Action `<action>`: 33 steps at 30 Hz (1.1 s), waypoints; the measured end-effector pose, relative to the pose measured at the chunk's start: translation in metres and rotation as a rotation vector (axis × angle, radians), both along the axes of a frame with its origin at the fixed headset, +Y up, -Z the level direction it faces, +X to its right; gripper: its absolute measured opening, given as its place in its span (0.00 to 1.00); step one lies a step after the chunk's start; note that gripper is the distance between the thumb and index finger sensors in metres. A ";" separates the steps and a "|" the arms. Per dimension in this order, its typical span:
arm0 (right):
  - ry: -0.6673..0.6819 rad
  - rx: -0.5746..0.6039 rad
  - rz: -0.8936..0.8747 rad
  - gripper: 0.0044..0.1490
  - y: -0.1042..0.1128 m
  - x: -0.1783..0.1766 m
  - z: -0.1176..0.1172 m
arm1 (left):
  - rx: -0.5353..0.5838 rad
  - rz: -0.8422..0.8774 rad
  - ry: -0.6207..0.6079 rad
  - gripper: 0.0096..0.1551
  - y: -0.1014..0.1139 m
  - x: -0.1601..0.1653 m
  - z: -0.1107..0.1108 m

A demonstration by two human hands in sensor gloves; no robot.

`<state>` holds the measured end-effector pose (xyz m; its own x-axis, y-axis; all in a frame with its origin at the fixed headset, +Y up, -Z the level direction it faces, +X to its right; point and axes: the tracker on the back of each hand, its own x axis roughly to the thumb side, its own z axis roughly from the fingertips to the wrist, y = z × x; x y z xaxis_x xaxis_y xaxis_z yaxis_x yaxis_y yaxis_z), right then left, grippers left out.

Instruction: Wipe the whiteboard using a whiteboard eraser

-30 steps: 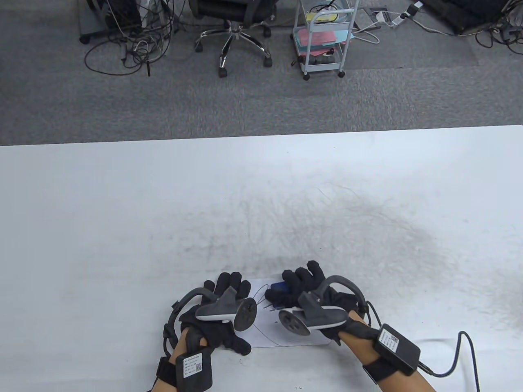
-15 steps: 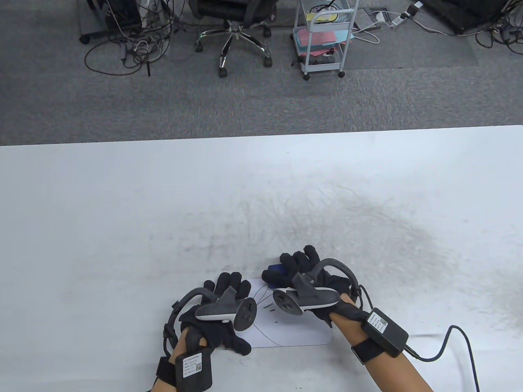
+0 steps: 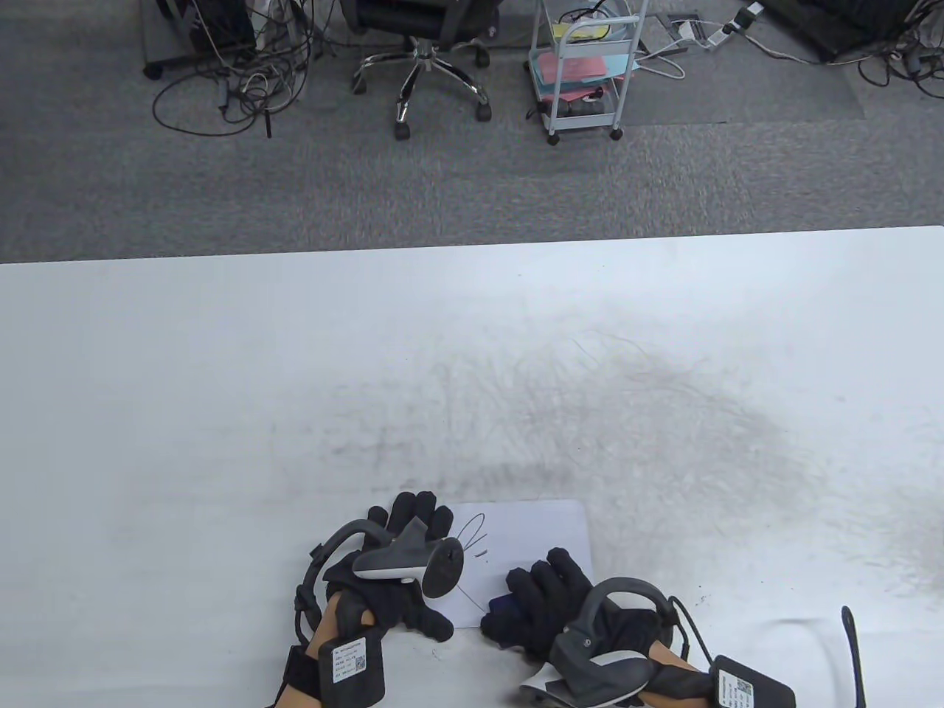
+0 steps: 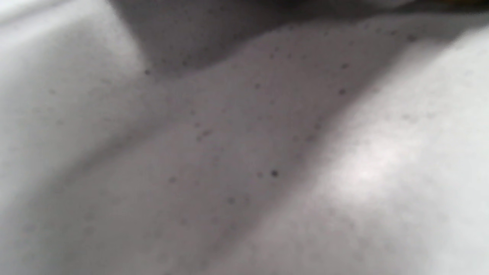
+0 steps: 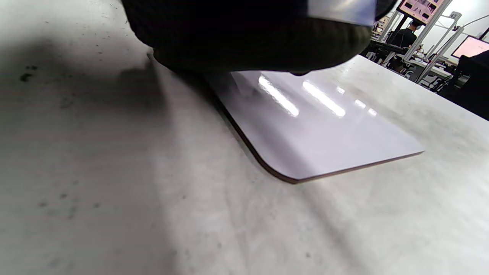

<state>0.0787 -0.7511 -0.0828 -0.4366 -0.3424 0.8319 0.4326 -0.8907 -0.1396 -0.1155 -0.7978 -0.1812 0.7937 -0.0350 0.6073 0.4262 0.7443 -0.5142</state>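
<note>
The whiteboard [image 3: 527,549] is seen lying flat on the desk [image 3: 221,383], a small white panel with rounded corners, close to the near edge. A thin black loop and a few short strokes [image 3: 472,535] are drawn on its left part, just right of the left hand's fingers [image 3: 417,512]. The left hand [image 3: 391,582] is laid on the board's left edge, palm down, with the fingers stretched forward and kept close together; nothing is seen held in them. A tracker [image 3: 409,564] is strapped over its back.

The whiteboard eraser [image 3: 504,606], dark blue and mostly hidden, is gripped under the right hand [image 3: 568,612] at the board's near right corner, and the right hand's fingers [image 3: 549,579] are curled down over it. How much of the eraser touches the board cannot be told from the table view. In the right wrist view the glove [image 5: 248,38] is seen dark at the top edge, with the glossy board [image 5: 317,130] stretching away beyond the fingers and its rounded corner lying flat on the scuffed desk.

The left wrist view is blurred; only a speckled grey-white surface is made out.

Beyond both sets of fingers, a broad grey smudge [image 3: 627,420] is spread over the desk.
</note>
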 end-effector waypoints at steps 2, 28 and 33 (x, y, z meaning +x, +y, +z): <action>-0.005 -0.012 -0.006 0.35 0.001 0.000 -0.002 | 0.002 0.000 0.001 0.85 0.000 0.000 0.000; -0.252 -0.069 -0.115 0.37 -0.001 -0.017 -0.123 | -0.003 0.009 -0.002 0.85 -0.001 0.000 0.000; -0.106 0.000 -0.171 0.43 0.000 -0.011 -0.081 | -0.003 0.008 -0.001 0.85 -0.001 -0.001 0.000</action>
<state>0.0673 -0.7511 -0.1641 -0.5737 -0.2557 0.7781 0.2874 -0.9525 -0.1012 -0.1161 -0.7987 -0.1813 0.7937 -0.0268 0.6078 0.4205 0.7460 -0.5163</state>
